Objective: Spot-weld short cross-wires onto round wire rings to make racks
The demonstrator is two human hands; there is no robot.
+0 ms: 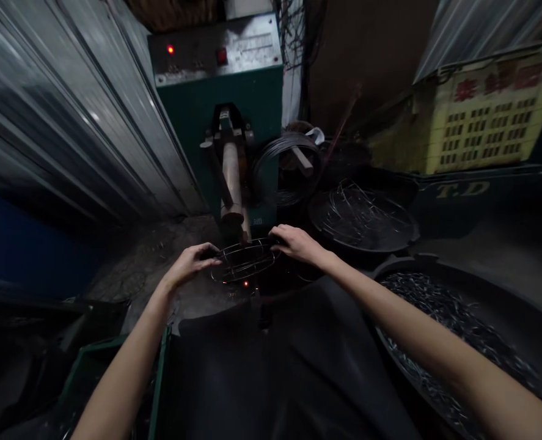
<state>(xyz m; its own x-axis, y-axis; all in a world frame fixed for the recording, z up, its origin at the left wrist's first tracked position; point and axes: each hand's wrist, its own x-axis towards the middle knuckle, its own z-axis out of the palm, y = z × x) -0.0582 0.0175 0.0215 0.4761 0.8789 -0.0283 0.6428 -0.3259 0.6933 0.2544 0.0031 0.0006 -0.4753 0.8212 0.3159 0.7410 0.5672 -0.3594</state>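
The left hand (190, 265) and right hand (299, 243) grip opposite ends of the wire frame (247, 266), seemingly to steady it level beside the spot welder's (181, 113) protruding arms (232, 177).

On my feed I see a rounded frame of thin metal wire (247, 265), its upper and lower curves linked by short cross wires. I find it suspended, tilting slightly upward toward the right, its ends held by my left hand (192, 264) and right hand (296, 243).
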